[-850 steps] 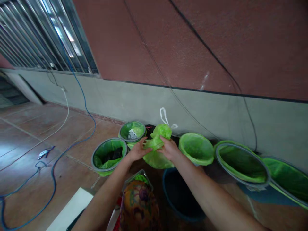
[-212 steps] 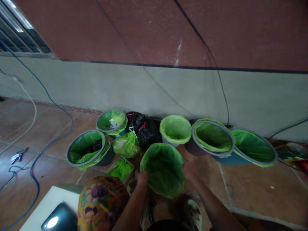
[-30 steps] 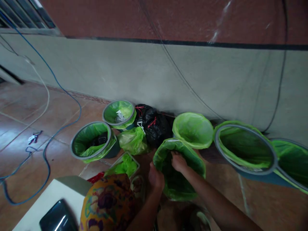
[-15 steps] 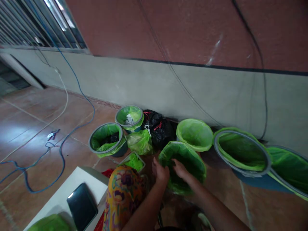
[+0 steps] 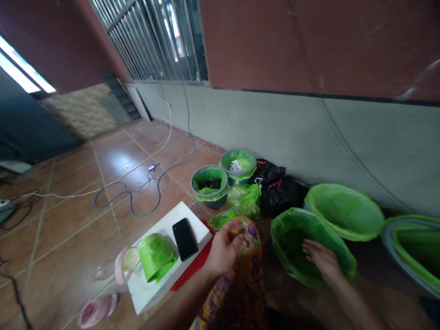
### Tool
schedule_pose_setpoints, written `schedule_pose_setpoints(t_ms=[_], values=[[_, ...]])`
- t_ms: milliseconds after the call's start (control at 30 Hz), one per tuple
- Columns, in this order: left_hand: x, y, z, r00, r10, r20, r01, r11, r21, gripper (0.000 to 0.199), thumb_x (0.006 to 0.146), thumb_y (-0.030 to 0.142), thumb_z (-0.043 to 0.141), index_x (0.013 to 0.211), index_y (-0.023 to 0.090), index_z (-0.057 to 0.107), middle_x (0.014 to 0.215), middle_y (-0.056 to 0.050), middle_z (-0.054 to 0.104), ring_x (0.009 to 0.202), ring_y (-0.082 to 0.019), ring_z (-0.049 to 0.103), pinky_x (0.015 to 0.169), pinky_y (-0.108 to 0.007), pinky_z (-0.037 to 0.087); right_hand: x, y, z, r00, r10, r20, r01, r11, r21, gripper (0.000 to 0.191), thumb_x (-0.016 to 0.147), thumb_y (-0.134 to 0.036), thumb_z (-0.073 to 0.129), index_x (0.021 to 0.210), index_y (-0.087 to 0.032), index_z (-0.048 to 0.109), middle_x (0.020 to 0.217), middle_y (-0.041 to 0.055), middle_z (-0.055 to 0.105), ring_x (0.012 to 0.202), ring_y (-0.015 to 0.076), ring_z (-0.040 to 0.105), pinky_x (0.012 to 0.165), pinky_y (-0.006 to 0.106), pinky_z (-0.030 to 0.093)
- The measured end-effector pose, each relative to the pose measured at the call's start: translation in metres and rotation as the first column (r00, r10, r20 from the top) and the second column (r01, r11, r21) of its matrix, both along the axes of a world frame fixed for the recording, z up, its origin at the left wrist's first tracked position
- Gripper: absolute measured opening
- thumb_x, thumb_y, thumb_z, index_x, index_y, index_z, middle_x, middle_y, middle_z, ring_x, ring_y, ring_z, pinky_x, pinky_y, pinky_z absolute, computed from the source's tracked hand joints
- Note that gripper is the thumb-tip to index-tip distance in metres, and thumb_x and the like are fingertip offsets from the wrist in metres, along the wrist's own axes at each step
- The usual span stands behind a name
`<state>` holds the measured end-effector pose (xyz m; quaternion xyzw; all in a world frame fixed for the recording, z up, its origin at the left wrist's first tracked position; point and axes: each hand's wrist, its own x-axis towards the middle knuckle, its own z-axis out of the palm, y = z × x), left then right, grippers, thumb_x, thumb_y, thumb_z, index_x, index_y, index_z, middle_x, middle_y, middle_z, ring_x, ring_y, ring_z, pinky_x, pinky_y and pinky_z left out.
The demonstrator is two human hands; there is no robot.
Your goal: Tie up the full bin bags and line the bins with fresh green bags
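My left hand point(image 5: 225, 247) hovers over my patterned-cloth knee point(image 5: 245, 275), to the left of the near bin. Its fingers are loosely bent, thumb apart, and nothing shows in them. Inside the mouth of the bin lined with a green bag point(image 5: 285, 266), my right hand point(image 5: 319, 257) has its fingers stretched out, holding nothing I can see. Left of my knee stands a white box point(image 5: 144, 295) bearing a black phone point(image 5: 185, 239) and a roll of green bags point(image 5: 156, 256).
More green-lined bins point(image 5: 343, 211) stand along the wall. Beyond my knee are two smaller lined bins point(image 5: 209, 183), a green bag point(image 5: 244, 199) and tied black bags point(image 5: 282, 192). A blue cable point(image 5: 160, 192) lies across the tiles. Pink tape rolls point(image 5: 96, 311) are at lower left.
My view has swung left, bringing the roll of green bags and the pink rolls into sight. My left hand has moved from beside the bin toward the white box; the right stays inside the bin.
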<state>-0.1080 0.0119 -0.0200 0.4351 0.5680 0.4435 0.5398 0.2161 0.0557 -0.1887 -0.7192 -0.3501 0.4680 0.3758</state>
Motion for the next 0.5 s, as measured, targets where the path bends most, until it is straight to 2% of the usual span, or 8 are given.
schedule_pose_setpoints(t_ms=[100,200,367,500], values=[[-0.050,-0.019,-0.014,0.986,0.167,0.001,-0.166,0.985,-0.045,0.024,0.075,0.024,0.062,0.098,0.015,0.061,0.087,-0.003,0.067,0.073,-0.012,0.060,0.066,-0.022,0.047,0.007,-0.021,0.005,0.988,-0.100,-0.117,0.094,0.994,-0.054,0.046,0.053,-0.045,0.068,0.090,-0.018,0.065,0.093,0.0157,0.072,0.089,0.0312,0.070,0.072,0.042,0.058],[-0.078,-0.049,-0.033,0.969,0.243,-0.054,-0.248,0.956,-0.157,0.012,0.072,0.018,0.059,0.083,0.016,0.062,0.076,-0.001,0.065,0.066,-0.011,0.057,0.061,-0.021,0.044,-0.001,-0.036,0.010,0.974,-0.146,-0.171,0.136,0.988,-0.071,0.044,0.050,-0.043,0.071,0.088,-0.021,0.064,0.090,0.0147,0.071,0.093,0.0338,0.069,0.079,0.047,0.057],[-0.081,-0.092,-0.061,0.968,0.190,-0.162,-0.234,0.917,-0.324,0.016,0.069,0.014,0.055,0.082,0.017,0.063,0.071,0.000,0.066,0.063,-0.013,0.059,0.060,-0.023,0.045,-0.025,-0.046,0.025,0.971,-0.151,-0.185,0.133,0.986,-0.104,0.040,0.053,-0.037,0.072,0.090,-0.022,0.065,0.094,0.0142,0.071,0.093,0.0311,0.069,0.078,0.043,0.057],[-0.076,-0.097,-0.073,0.970,0.116,-0.215,-0.192,0.906,-0.378,0.014,0.069,0.018,0.060,0.082,0.017,0.065,0.071,-0.001,0.067,0.067,-0.015,0.062,0.062,-0.024,0.047,-0.045,-0.050,0.041,0.970,-0.105,-0.219,0.086,0.992,-0.093,0.044,0.055,-0.039,0.073,0.094,-0.020,0.066,0.092,0.0115,0.073,0.083,0.0244,0.070,0.068,0.034,0.057]])
